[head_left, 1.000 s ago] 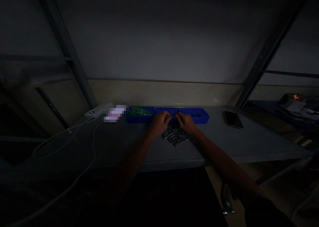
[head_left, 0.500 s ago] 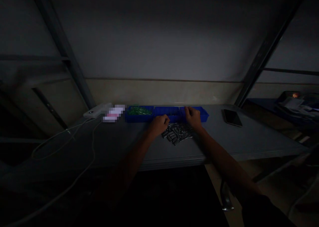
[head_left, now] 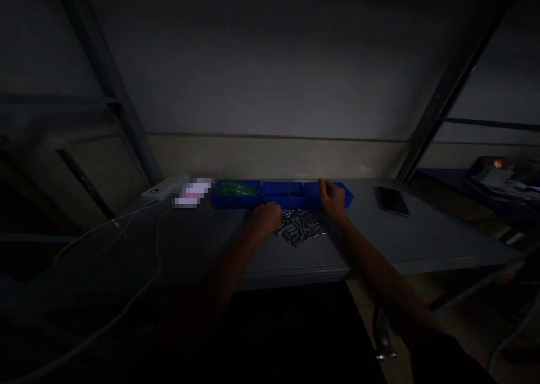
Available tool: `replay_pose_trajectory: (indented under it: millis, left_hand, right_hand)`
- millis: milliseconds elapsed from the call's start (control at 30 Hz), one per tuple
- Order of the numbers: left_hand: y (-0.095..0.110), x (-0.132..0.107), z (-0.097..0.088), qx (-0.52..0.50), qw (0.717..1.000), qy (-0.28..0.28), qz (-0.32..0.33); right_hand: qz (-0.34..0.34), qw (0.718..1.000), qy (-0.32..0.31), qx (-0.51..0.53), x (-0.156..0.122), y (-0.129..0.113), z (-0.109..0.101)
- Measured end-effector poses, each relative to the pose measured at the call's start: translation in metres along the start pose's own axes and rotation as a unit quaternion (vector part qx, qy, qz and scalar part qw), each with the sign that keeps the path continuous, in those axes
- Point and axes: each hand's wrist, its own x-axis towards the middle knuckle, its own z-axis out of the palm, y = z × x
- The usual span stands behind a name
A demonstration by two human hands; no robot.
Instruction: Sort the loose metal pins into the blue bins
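My left hand (head_left: 267,216) rests with curled fingers at the left edge of a pile of small metal parts (head_left: 297,226). Some of these look like short cylinders, others like thin pins. My right hand (head_left: 332,197) is above the right blue bin (head_left: 345,196), its fingers pinched together. Whatever either hand holds is too dark and small to make out. The middle blue bin (head_left: 272,194) has a few small dark pieces in it. Green, glossy pieces (head_left: 237,188) fill the left blue bin (head_left: 228,202).
A dark phone (head_left: 392,199) lies on the grey table (head_left: 363,243) at the right. At the left are a white power strip (head_left: 158,192) with cables and a blurred paper card (head_left: 194,193). Metal posts (head_left: 439,100) stand at both sides.
My left hand has drawn down from the middle bin towards the metal pile, showing more of that bin. The right hand has shifted slightly right over the right bin.
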Motion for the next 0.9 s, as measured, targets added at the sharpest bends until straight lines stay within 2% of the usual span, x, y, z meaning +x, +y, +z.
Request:
replay_pose_trajectory:
  millis: [167,233,333,400,533,700,900]
  left_hand:
    - [-0.001,-0.002,-0.002,0.002,1.0,-0.002,0.007]
    - [-0.001,0.0,-0.002,-0.029,0.999,0.016,0.012]
    - [-0.001,0.005,-0.001,-0.099,0.992,0.056,0.055]
    - [-0.001,0.008,0.0,-0.142,0.983,0.086,0.08]
    - [0.001,0.01,-0.001,-0.208,0.967,0.131,0.07]
    - [0.002,0.011,-0.004,-0.267,0.945,0.179,0.06]
    - [0.003,0.011,-0.005,-0.272,0.935,0.214,0.073]
  right_hand:
    - [-0.071,0.994,-0.084,0.02,-0.007,-0.014,0.003]
    - [-0.1,0.985,-0.136,0.02,-0.011,-0.019,0.004]
    - [-0.151,0.963,-0.224,0.005,-0.016,-0.026,0.005]
    - [-0.176,0.95,-0.256,-0.009,-0.02,-0.029,0.005]
    - [-0.188,0.945,-0.267,-0.008,-0.022,-0.033,0.005]
    - [-0.168,0.954,-0.246,0.024,-0.02,-0.031,0.005]
    - [-0.159,0.966,-0.203,0.037,-0.019,-0.027,0.009]
